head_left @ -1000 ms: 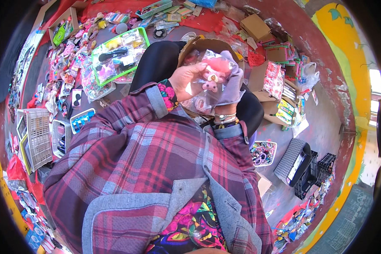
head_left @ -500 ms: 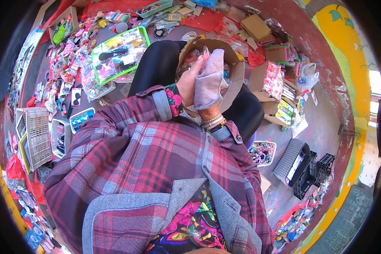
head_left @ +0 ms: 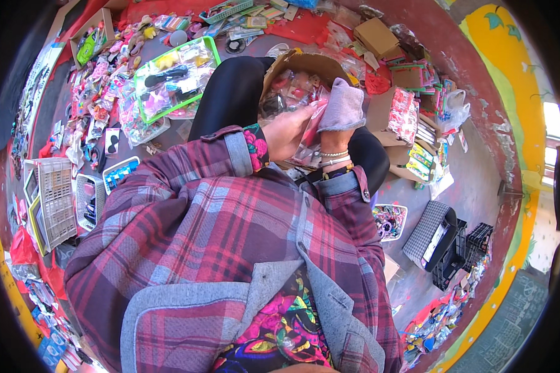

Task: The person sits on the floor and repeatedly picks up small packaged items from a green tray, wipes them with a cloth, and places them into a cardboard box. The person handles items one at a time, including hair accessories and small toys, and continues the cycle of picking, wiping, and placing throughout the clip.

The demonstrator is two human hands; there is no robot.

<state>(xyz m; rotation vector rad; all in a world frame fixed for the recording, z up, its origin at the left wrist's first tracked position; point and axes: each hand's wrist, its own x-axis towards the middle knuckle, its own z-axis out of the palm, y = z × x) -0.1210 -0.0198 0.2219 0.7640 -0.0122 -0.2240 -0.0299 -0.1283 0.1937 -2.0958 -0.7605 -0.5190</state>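
Observation:
My left hand (head_left: 285, 133) pinches a clear plastic packet (head_left: 315, 122) with pink in it, over the near side of an open cardboard box (head_left: 292, 60) between my knees. My right hand (head_left: 337, 142) is just right of the packet. A greyish-mauve cloth (head_left: 342, 107) covers it like a mitten, so its fingers are hidden. Several clear packets (head_left: 282, 90) with pink and red contents lie in the box.
A green-rimmed tray (head_left: 177, 81) of packaged goods lies left of my knee. Cartons (head_left: 389, 118) stand on the right. Lower right are a small white basket (head_left: 389, 222) of trinkets and a grey checked box (head_left: 429, 231). White plastic baskets (head_left: 55, 199) are at left.
The cloth-covered right hand has moved right, away from my left hand. My left hand has lowered a little, and the packet now tilts between the hands.

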